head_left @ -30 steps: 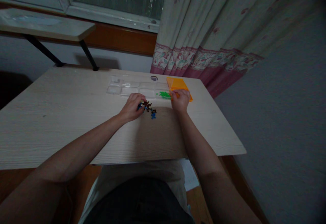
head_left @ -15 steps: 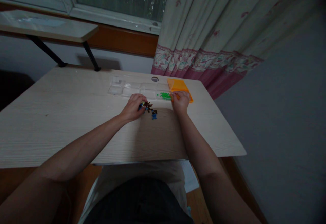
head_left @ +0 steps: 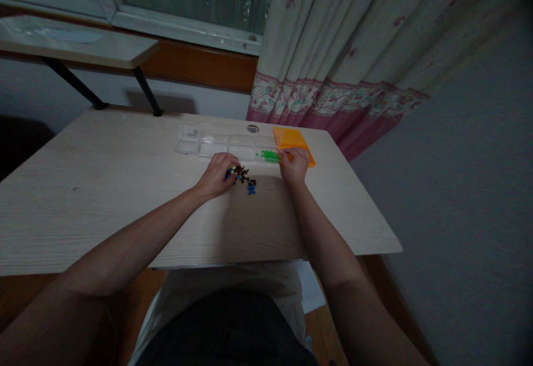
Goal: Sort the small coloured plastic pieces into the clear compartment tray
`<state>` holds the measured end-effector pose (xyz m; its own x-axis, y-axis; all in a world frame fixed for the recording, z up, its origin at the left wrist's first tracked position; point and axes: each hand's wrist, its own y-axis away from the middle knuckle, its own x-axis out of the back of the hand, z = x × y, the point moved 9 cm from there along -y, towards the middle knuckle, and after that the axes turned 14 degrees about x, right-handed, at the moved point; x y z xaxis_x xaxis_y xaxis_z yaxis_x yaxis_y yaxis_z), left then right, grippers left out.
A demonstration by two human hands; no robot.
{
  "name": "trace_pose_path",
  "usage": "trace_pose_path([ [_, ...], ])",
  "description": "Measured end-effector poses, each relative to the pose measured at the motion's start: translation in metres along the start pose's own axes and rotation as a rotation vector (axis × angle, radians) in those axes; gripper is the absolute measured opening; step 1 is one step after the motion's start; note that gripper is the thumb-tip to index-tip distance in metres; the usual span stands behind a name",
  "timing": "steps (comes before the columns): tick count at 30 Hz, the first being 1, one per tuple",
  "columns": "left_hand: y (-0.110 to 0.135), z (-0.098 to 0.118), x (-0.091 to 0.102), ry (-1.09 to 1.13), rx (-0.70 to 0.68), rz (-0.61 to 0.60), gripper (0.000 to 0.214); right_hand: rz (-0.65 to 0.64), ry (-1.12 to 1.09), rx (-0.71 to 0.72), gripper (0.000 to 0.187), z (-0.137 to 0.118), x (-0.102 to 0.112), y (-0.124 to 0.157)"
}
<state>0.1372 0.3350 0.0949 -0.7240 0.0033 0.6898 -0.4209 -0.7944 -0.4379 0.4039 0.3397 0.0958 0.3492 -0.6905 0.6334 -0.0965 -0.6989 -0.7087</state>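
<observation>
The left hand [head_left: 215, 177] curved loosely, thumb parted from fingers, at a heap of small, knobbly brown and blue pieces [head_left: 241, 173] on the pale, wood-grained table [head_left: 137, 188]; whether it gripped any, I could not tell. The right hand [head_left: 295, 166] had its fingers bunched, their hold unclear, beside tiny green pieces [head_left: 270, 156] in a clear, compartmented tray [head_left: 213, 150]. An angular, translucent orange container [head_left: 293, 137] sat just behind; beyond hung a pleated, floral-banded curtain [head_left: 300, 49].

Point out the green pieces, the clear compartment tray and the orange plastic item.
Green pieces [head_left: 270, 156]: head view, middle of the cluster.
Clear compartment tray [head_left: 241, 151]: head view, bare floor of a near-row compartment.
Orange plastic item [head_left: 293, 139]: head view, its far part.
</observation>
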Motion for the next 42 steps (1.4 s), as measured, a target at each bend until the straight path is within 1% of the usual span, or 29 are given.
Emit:
trace_pose_path([
  [8,0.001,0.002,0.002,-0.008,-0.009,0.017,0.029,0.000,0.012,0.010,0.028,-0.001,0.000,-0.001],
  [12,0.000,0.002,0.003,-0.007,0.025,0.011,0.034,0.011,0.019,0.017,0.027,-0.001,0.001,0.000],
  [14,-0.001,-0.001,0.011,0.003,0.073,0.055,0.035,0.016,0.018,0.017,0.027,0.000,0.001,0.000],
  [17,-0.003,-0.011,0.027,0.016,0.170,0.156,0.030,0.022,0.007,0.016,0.028,0.000,0.001,0.000],
  [20,-0.004,-0.019,0.035,-0.008,0.207,0.177,0.025,0.034,-0.015,0.021,0.027,-0.002,0.003,-0.001],
  [23,-0.006,-0.025,0.036,-0.052,0.207,0.171,0.026,0.036,-0.032,0.017,0.028,-0.003,0.005,-0.001],
  [27,-0.006,-0.029,0.036,-0.099,0.218,0.147,0.031,0.040,-0.036,0.021,0.027,-0.002,0.004,-0.002],
  [33,-0.007,-0.026,0.038,-0.117,0.201,0.101,0.028,0.047,-0.044,0.073,0.029,-0.003,0.002,-0.003],
  [36,-0.007,-0.024,0.039,-0.121,0.179,0.078,0.026,0.067,-0.049,0.069,0.030,-0.004,0.004,-0.003],
  [39,-0.009,-0.023,0.037,-0.133,0.155,0.023,0.025,0.074,-0.050,0.052,0.029,-0.003,0.004,-0.003],
  [42,-0.010,-0.024,0.032,-0.112,0.139,-0.071,0.023,0.072,-0.063,0.052,0.029,-0.002,0.004,-0.003],
])
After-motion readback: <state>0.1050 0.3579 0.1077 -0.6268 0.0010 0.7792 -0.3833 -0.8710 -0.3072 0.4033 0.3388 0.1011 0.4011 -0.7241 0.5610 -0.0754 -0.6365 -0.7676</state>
